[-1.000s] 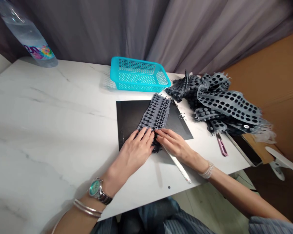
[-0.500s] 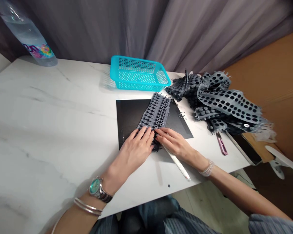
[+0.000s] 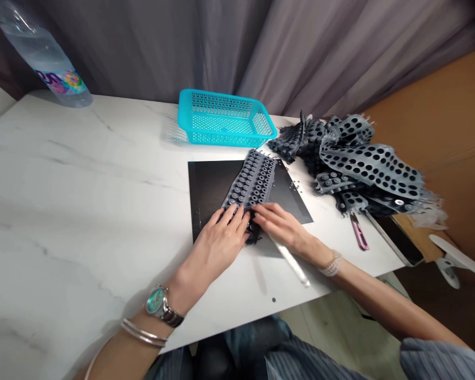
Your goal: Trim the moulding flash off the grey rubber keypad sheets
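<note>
A grey rubbery sheet with rows of round raised studs (image 3: 248,179) lies across a black mat (image 3: 209,182). My left hand (image 3: 219,243) rests on the sheet's near end, fingers stretched out and pressing it down. Beside it, my right hand (image 3: 281,227) is curled with its fingertips at the sheet's near right part. A slim white stick (image 3: 291,261) runs out from under the right palm toward the table's front edge; its upper tip is hidden by the fingers. The sheet's ragged near end shows dark between both hands.
Behind the mat stands a turquoise mesh basket (image 3: 225,140). A heap of perforated grey rubber sheets (image 3: 372,163) fills the right side, with pink thread snips (image 3: 359,232) in front. Small dark discs lie scattered at the mat's right. A water bottle (image 3: 47,58) stands far left.
The right hand has shifted slightly, and the white stick's lower end has swung a little upward with it. The left hand and the studded sheet stay nearly in place.
</note>
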`<move>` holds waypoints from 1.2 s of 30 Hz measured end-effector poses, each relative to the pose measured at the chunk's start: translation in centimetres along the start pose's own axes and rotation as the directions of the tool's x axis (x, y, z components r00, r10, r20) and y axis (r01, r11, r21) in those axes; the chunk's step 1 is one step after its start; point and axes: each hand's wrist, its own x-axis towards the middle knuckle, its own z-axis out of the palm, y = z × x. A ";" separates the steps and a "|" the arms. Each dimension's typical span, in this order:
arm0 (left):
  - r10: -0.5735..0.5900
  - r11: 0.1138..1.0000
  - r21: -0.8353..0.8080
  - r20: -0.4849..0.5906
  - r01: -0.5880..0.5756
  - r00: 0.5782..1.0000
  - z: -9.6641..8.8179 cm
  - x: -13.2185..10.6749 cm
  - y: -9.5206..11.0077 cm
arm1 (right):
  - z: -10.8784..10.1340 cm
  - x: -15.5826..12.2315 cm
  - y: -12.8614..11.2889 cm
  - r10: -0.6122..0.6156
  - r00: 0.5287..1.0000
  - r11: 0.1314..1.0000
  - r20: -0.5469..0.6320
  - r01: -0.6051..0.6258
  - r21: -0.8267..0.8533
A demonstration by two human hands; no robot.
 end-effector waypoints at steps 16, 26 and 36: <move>0.041 0.999 0.018 -0.094 -0.039 0.995 -0.9 -0.4 0.0 | -1.6 -2.1 1.8 0.435 0.797 0.861 -0.418 -0.504 -0.067; 0.142 0.982 0.139 -0.098 -0.128 0.985 -0.5 -1.0 0.2 | 0.4 -1.8 -1.9 -0.070 0.996 0.990 -0.058 0.062 -0.126; 0.150 0.979 0.144 -0.051 -0.142 0.987 -1.2 -0.8 0.3 | -0.4 -1.0 -2.0 -0.077 0.996 0.992 0.049 0.082 -0.095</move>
